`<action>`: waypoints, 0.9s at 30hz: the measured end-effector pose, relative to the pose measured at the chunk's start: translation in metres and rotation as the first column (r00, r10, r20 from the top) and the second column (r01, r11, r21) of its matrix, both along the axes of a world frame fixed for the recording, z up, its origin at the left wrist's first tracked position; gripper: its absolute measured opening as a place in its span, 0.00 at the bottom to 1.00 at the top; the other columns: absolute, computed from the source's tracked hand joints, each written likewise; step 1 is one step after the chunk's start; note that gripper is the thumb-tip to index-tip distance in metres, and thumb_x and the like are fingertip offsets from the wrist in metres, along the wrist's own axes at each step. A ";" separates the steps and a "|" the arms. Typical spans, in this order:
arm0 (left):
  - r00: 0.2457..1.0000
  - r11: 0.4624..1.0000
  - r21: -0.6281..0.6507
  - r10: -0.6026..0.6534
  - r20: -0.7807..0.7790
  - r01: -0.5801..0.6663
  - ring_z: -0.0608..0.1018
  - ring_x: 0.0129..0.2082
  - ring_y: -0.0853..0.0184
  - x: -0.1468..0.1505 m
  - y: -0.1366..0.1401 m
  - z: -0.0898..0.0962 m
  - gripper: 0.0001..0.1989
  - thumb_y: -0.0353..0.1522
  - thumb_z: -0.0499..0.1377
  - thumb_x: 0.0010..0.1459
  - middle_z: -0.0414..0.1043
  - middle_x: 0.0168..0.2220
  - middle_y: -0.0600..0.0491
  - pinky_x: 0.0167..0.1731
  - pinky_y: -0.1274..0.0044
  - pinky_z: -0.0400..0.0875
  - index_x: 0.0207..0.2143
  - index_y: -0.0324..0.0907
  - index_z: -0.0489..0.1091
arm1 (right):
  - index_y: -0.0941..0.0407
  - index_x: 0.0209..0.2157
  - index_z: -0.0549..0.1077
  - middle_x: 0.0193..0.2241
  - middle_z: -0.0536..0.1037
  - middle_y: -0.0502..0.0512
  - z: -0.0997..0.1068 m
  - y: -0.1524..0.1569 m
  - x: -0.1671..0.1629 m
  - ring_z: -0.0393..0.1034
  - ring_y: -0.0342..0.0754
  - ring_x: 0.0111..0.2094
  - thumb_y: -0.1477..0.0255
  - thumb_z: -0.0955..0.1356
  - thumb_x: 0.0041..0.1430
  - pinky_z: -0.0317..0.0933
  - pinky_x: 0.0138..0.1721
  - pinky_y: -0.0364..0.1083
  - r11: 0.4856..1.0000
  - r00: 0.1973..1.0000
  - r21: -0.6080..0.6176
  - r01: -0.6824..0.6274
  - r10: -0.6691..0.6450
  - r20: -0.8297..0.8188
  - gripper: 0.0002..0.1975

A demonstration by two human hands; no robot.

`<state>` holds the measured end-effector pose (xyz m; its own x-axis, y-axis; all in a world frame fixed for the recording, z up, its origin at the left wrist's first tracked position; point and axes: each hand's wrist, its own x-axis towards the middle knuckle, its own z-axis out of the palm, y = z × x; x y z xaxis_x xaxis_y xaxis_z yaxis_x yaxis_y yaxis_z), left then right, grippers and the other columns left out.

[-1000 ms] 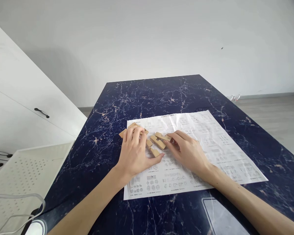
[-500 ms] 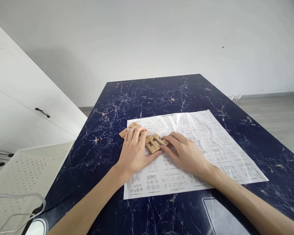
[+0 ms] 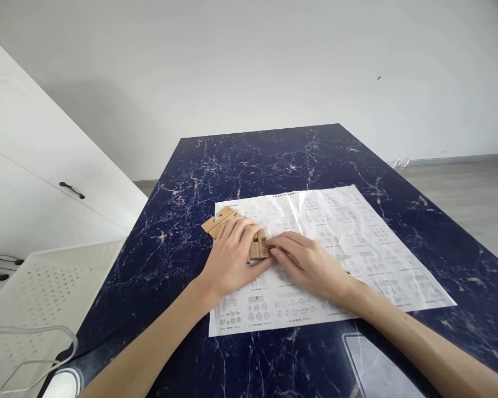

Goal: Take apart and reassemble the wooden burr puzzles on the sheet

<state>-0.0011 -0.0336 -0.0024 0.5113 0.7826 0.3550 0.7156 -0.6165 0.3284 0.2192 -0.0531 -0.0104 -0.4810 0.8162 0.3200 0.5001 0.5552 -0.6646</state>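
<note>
Closing up nicely, the notched wooden pieces (image 3: 259, 250) gapped a moment ago now sit bunched at the printed sheet's (image 3: 359, 235) 9 o'clock, left hand (image 3: 228, 262) clamped around them, right hand's (image 3: 315, 262) fingertips at their 3 o'clock (can't tell if gripping), so they're probably lining up.

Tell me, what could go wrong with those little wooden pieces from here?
The wooden pieces might get nudged out of line, with the left hand and right hand crowded around them. The creased paper beneath could slide on the table if pushed.
</note>
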 end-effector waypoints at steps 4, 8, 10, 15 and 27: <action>0.999 0.998 -0.027 -0.049 0.020 0.050 0.76 0.59 0.52 0.001 0.000 0.001 0.19 0.44 0.63 0.68 0.74 0.57 0.46 0.59 0.57 0.72 0.55 0.46 0.66 | 0.56 0.52 0.74 0.43 0.84 0.60 0.000 -0.003 0.000 0.79 0.54 0.40 0.72 0.60 0.77 0.72 0.43 0.53 0.999 0.999 0.004 0.044 -0.044 -0.018 0.13; 0.997 0.997 -0.020 -0.075 0.008 0.075 0.75 0.58 0.54 0.002 -0.001 0.004 0.12 0.35 0.61 0.68 0.76 0.53 0.48 0.60 0.58 0.70 0.53 0.45 0.68 | 0.56 0.52 0.74 0.39 0.84 0.58 0.001 -0.002 0.000 0.79 0.52 0.36 0.71 0.61 0.76 0.70 0.39 0.51 0.994 0.994 0.000 0.111 -0.111 -0.015 0.12; 0.997 0.997 -0.011 -0.075 -0.008 0.075 0.75 0.58 0.53 0.001 -0.002 0.004 0.13 0.32 0.59 0.67 0.77 0.53 0.48 0.60 0.58 0.70 0.54 0.44 0.68 | 0.56 0.51 0.74 0.38 0.83 0.58 0.000 -0.002 0.000 0.78 0.51 0.34 0.71 0.61 0.76 0.69 0.37 0.50 0.993 0.993 0.004 0.118 -0.118 -0.004 0.12; 0.998 0.997 0.039 -0.066 -0.019 0.067 0.76 0.56 0.53 -0.001 -0.003 0.002 0.15 0.26 0.57 0.64 0.78 0.51 0.47 0.59 0.57 0.71 0.53 0.43 0.70 | 0.57 0.49 0.75 0.36 0.82 0.56 -0.003 -0.001 0.000 0.75 0.48 0.32 0.72 0.61 0.76 0.66 0.33 0.47 0.994 0.996 0.048 0.093 -0.094 0.011 0.11; 1.000 0.994 0.105 -0.009 -0.006 0.010 0.77 0.54 0.53 -0.001 -0.004 0.000 0.20 0.18 0.56 0.55 0.80 0.46 0.49 0.59 0.55 0.71 0.48 0.43 0.73 | 0.57 0.47 0.76 0.34 0.81 0.55 -0.005 -0.001 0.000 0.73 0.47 0.31 0.75 0.62 0.74 0.64 0.33 0.47 0.992 0.996 0.088 0.087 -0.088 0.011 0.10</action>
<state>-0.0021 -0.0376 -0.0028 0.5204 0.7365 0.4321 0.7112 -0.6539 0.2580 0.2190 -0.0541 -0.0157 -0.4145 0.8244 0.3853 0.5588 0.5648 -0.6072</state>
